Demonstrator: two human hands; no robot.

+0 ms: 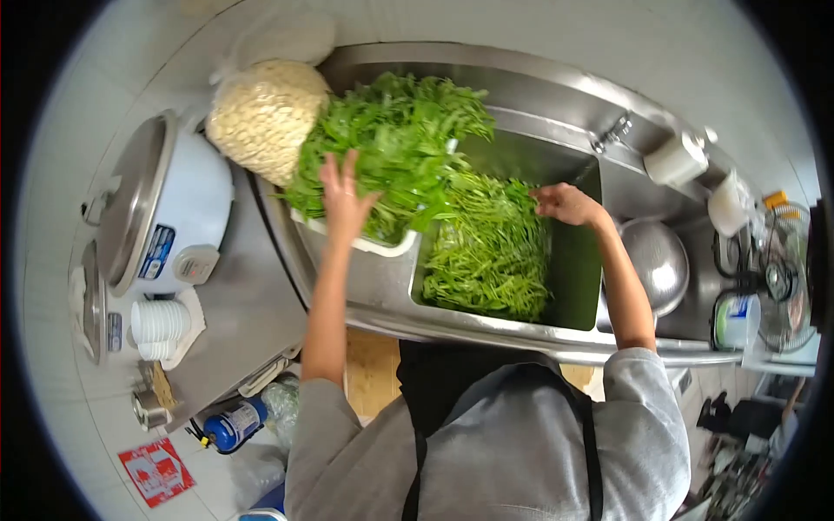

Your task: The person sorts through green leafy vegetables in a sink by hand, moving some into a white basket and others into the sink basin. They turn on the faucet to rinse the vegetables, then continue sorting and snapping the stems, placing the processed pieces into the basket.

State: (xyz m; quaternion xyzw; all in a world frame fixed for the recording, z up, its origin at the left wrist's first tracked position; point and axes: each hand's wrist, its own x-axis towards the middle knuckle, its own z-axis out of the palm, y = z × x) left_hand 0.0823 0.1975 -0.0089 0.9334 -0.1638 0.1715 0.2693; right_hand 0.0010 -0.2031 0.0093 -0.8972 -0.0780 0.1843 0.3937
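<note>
Long leafy greens point(391, 130) are heaped over a white tray point(395, 247) on the left part of the steel sink. More greens point(491, 252) fill much of the sink basin point(575, 269) in the middle. My left hand point(347, 201) rests against the heap over the tray, its fingers spread apart. My right hand point(569, 204) is over the right edge of the greens in the basin, fingers bent toward the leaves; its fingertips are too small to show whether they hold any.
Left of the sink are a bag of pale pieces point(268, 117), a large rice cooker point(187, 204) and stacked white cups point(160, 321). On the right are a tap point(613, 133), a metal bowl point(653, 266), a white roll point(676, 160) and a plastic container point(738, 321).
</note>
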